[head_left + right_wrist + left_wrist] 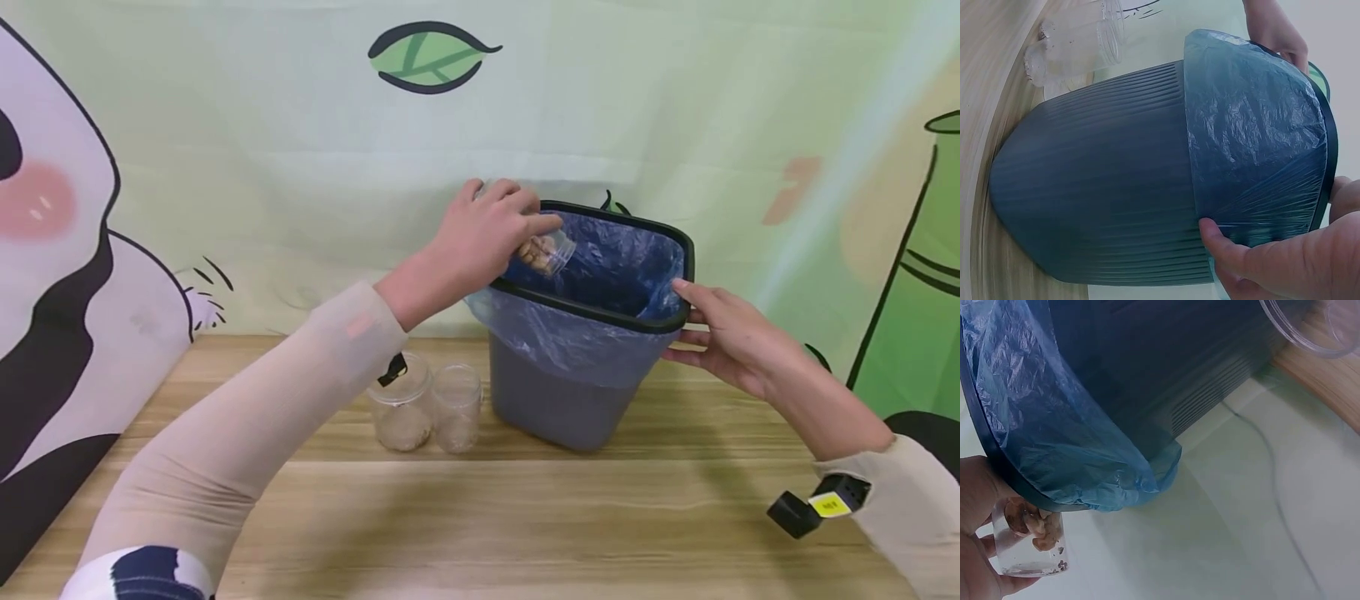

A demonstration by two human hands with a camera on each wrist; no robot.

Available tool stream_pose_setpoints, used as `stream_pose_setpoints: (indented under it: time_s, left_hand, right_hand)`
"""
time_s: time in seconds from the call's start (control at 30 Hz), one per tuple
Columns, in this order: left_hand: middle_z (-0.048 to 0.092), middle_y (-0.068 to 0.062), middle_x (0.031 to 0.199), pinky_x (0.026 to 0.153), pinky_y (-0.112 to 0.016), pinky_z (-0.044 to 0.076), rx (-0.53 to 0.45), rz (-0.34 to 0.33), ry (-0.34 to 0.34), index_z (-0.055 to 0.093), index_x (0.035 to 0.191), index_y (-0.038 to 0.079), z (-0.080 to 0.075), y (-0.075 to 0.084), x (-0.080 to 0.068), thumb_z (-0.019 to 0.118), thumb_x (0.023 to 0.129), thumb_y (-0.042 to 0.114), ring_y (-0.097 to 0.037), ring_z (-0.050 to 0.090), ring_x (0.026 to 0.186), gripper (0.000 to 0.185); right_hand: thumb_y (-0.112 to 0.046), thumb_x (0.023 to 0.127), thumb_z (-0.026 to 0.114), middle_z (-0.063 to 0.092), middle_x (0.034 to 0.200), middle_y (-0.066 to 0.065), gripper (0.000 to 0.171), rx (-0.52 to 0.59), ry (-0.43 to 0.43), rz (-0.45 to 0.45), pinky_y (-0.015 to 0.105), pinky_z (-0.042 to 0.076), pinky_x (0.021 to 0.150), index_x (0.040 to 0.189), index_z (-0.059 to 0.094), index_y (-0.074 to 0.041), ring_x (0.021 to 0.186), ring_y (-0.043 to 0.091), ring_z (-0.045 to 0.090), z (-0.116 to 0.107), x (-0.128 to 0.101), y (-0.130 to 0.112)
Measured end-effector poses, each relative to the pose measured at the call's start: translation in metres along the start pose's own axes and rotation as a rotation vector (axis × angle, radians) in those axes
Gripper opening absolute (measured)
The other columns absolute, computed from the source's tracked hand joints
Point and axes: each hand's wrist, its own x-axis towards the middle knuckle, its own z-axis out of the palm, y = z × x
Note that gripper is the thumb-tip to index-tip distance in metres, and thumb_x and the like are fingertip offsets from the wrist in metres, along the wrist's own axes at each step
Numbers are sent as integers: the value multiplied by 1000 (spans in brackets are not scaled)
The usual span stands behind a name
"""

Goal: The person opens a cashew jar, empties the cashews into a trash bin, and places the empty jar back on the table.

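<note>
A clear jar point(546, 252) with brown lumpy pieces inside is gripped by my left hand point(487, 229), tipped with its mouth over the trash can's opening. In the left wrist view the jar point(1029, 540) shows dark crumbs near its base, beside the rim. The grey trash can point(555, 408) is lined with a blue plastic bag point(585, 350) folded over its black rim. My right hand point(731, 337) holds the can's right rim, thumb on top and fingers against the outside. The right wrist view shows a fingertip pressing the bag point(1254, 125).
Two clear jars, a wider jar point(401, 408) and a narrower jar point(457, 408), stand left of the can on the wooden table point(465, 525). A printed cloth backdrop point(262, 167) hangs close behind the can.
</note>
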Motion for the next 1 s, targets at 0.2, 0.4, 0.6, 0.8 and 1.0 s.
stream_pose_setpoints:
  time_s: [0.2,0.4,0.6,0.8,1.0]
  left_hand:
    - [59,-3,137,109,-56,37,7,27,43,58,143,32,-2,0,-2,60,100,3,-30,46,135,52]
    - [61,-2,133,109,-54,38,22,58,99,61,140,34,-6,2,1,55,103,0,-28,48,133,51]
    - [61,-2,134,111,-54,36,39,63,86,61,141,35,-8,3,0,54,104,1,-28,47,133,51]
    - [61,-1,135,112,-54,35,63,71,83,62,140,35,-12,3,2,55,103,3,-28,47,133,50]
    - [60,-2,136,111,-54,35,41,57,69,61,141,36,-13,3,-3,54,103,0,-28,47,133,52]
  right_hand:
    - [-51,103,49,39,131,7,92,7,5,-6,33,56,92,161,-7,-9,111,18,56,2,0,1]
    - [-51,104,49,39,132,6,91,17,1,1,32,56,92,162,-7,-10,112,17,56,-1,-2,1]
    - [-52,103,49,40,132,6,89,12,0,5,32,56,92,162,-2,-10,111,17,56,1,-2,1]
    - [-52,102,51,40,130,5,90,22,9,6,31,56,90,162,-3,-11,110,17,57,0,-2,-1]
    - [-52,103,50,41,128,5,88,20,6,15,32,56,91,161,-1,-10,107,16,60,2,-3,-1]
